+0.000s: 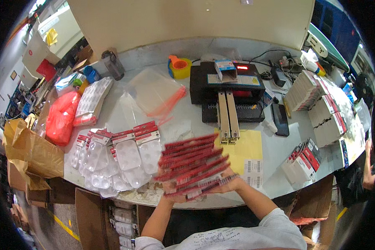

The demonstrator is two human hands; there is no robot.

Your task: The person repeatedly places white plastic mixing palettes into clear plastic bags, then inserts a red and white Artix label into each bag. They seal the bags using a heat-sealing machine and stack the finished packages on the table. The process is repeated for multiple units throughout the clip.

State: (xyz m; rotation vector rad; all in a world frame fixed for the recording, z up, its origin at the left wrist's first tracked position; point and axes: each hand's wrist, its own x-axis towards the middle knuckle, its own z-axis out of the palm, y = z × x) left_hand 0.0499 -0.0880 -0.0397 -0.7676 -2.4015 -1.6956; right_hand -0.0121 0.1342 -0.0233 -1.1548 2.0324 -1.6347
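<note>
Both my hands hold a stack of red-edged card packs [196, 162] above the front edge of the table, its layers fanned and slightly blurred. My left hand [173, 197] grips the near left end, its fingers mostly hidden under the packs. At the near right corner, my right hand [232, 183] is closed round the stack. Left of the stack lies a spread of white plastic paint palettes [131, 156] in clear bags with red header cards. A yellow sheet [248, 146] with a label sheet [253, 170] on it lies to the right of the stack.
Behind stands a black sealing machine [227, 89] with two metal rails [228, 121]. Clear bags [154, 93], a yellow tape roll [180, 68], a red plastic bag [62, 118], a black phone [280, 120], boxed packs [304, 162] and stacked cards [327, 121] surround it.
</note>
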